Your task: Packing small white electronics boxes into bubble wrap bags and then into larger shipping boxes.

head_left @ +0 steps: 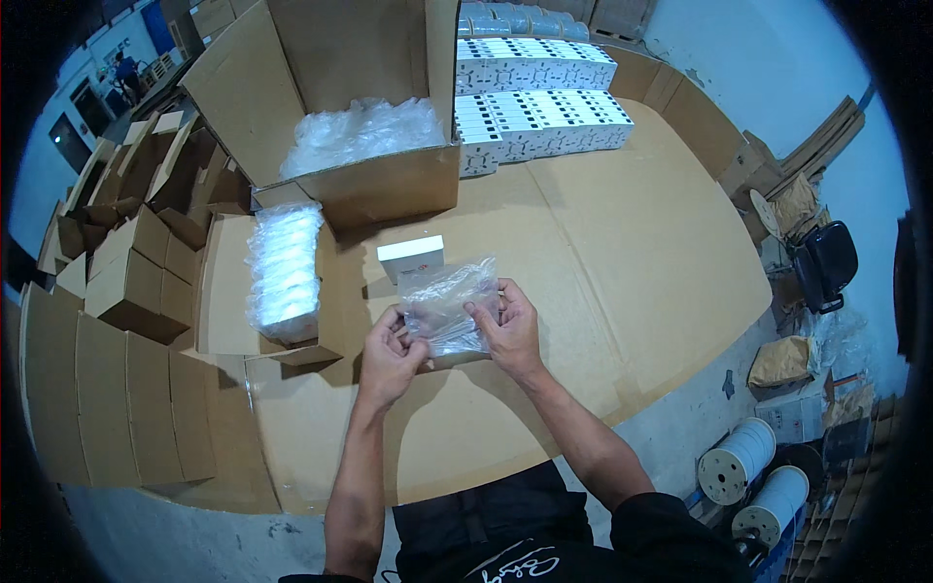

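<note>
Between my two hands a clear bubble wrap bag (451,303) is held up over the cardboard-covered table. My left hand (391,360) pinches its lower left edge, while my right hand (509,328) grips the right side with the thumb on top. Just behind the bag a small white box (410,255) stands on the cardboard, its lower part covered by the bag. To the left, a small open carton (332,316) holds a row of bubble-wrapped packs (284,272). Behind it, a large open carton (389,189) is filled with loose bubble wrap bags (362,136).
White boxes (544,121) are stacked in rows at the table's far side. Brown cartons (141,272) crowd the left, with folded cardboard (117,398) nearer me. Cable spools (739,459) and a black chair (826,262) are on the floor to the right.
</note>
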Action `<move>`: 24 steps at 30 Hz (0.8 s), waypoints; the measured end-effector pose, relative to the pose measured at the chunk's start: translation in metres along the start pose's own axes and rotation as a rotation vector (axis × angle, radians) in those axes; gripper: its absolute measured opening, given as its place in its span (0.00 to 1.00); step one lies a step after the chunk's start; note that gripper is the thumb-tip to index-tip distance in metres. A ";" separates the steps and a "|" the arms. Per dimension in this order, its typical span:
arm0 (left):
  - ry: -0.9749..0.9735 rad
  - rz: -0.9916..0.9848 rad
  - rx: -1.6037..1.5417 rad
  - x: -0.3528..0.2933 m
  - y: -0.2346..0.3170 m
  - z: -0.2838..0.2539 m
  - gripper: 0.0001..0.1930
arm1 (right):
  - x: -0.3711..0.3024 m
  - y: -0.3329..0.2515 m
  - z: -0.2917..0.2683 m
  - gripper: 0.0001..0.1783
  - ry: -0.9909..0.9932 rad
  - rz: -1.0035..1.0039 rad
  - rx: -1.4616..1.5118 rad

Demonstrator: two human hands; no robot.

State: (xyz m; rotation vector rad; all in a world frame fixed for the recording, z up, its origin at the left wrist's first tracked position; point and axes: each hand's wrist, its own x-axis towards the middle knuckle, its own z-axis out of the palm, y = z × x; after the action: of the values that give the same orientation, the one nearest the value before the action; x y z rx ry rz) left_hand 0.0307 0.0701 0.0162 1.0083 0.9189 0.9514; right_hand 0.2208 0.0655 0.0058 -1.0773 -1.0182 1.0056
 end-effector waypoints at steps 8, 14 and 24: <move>0.121 0.226 -0.134 0.007 -0.018 -0.002 0.14 | -0.003 -0.011 0.002 0.15 -0.062 0.026 0.031; 0.387 0.171 0.077 0.004 -0.010 0.021 0.14 | -0.008 -0.009 0.003 0.10 -0.219 0.059 -0.105; 0.449 0.343 0.387 0.001 -0.018 0.027 0.18 | -0.001 -0.001 0.011 0.11 0.029 0.081 0.096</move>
State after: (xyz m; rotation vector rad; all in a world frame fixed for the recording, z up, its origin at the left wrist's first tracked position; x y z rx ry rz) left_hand 0.0597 0.0595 0.0066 1.3359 1.3679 1.3544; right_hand 0.2103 0.0662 0.0084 -1.0582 -0.8996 1.0903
